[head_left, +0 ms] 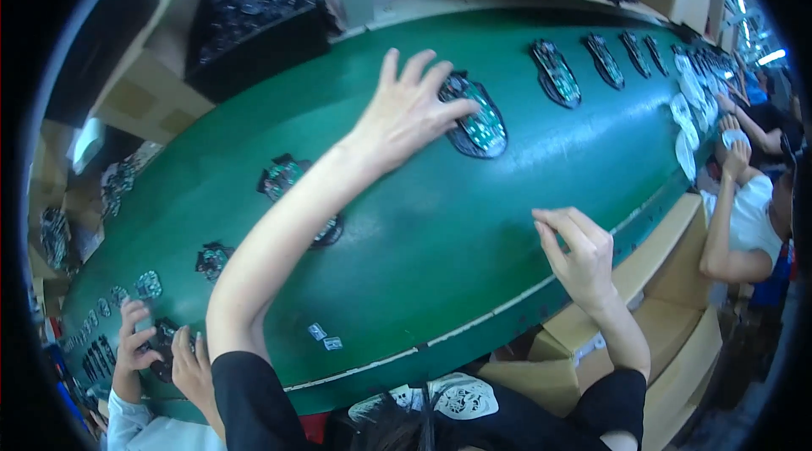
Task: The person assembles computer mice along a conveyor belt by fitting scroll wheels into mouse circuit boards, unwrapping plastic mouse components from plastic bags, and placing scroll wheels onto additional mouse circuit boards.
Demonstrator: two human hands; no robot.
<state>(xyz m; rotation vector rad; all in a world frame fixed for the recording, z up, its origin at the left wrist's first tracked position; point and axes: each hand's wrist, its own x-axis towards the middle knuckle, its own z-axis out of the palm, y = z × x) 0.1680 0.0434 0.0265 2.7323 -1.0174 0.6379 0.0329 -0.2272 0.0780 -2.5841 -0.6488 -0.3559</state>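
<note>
My left hand (pixel 410 108) reaches across the green belt with its fingers spread. Its thumb lies on a green circuit board in a dark oval housing (pixel 482 125), while the other fingers extend past the far left edge of that piece. Over the near side of the belt, my right hand (pixel 579 252) is closed, thumb and fingertips drawn together; anything between them is too small to make out. Another circuit-board piece (pixel 283 176) sits left of my left forearm, which partly covers a dark housing (pixel 328 233). Two small pale pieces (pixel 324 336) lie near the belt's front edge.
More boards in housings (pixel 556 74) line the belt toward the far right, beside white pieces (pixel 687 117). A black bin of dark parts (pixel 254 15) stands beyond the belt. Open cardboard boxes (pixel 668 316) stand at near right. Co-workers' hands (pixel 139 341) work at left and right.
</note>
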